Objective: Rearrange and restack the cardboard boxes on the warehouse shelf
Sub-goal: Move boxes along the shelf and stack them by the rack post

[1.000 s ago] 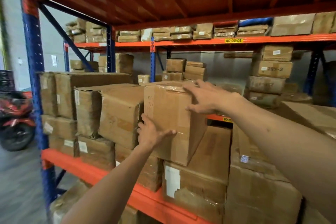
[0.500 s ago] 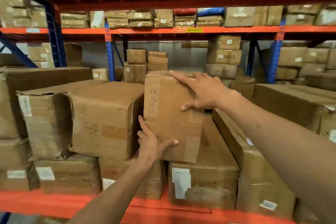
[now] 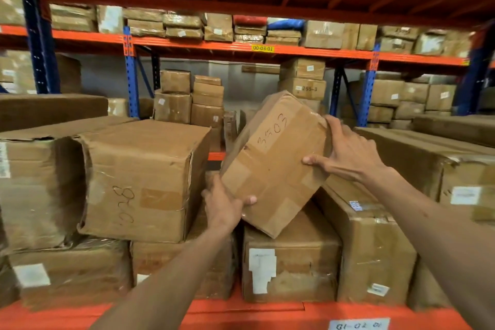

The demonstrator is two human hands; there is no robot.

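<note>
Both hands are grasping the tilted box marked 3503 [image 3: 273,161], left hand [image 3: 223,207] under its low corner, right hand [image 3: 345,154] on its high side, above the box below [image 3: 292,257]; lower it slowly so it lands flat.

The left hand [image 3: 223,205] covers the lower left corner of the tilted box [image 3: 270,166], its fingers out of sight behind it. Beneath that hand, the forearm masks a lower box [image 3: 214,276]. Far left of it, a dented carton [image 3: 37,193] runs off the frame edge. Below the right hand [image 3: 348,154], small white labels [image 3: 377,289] are unreadable.
</note>
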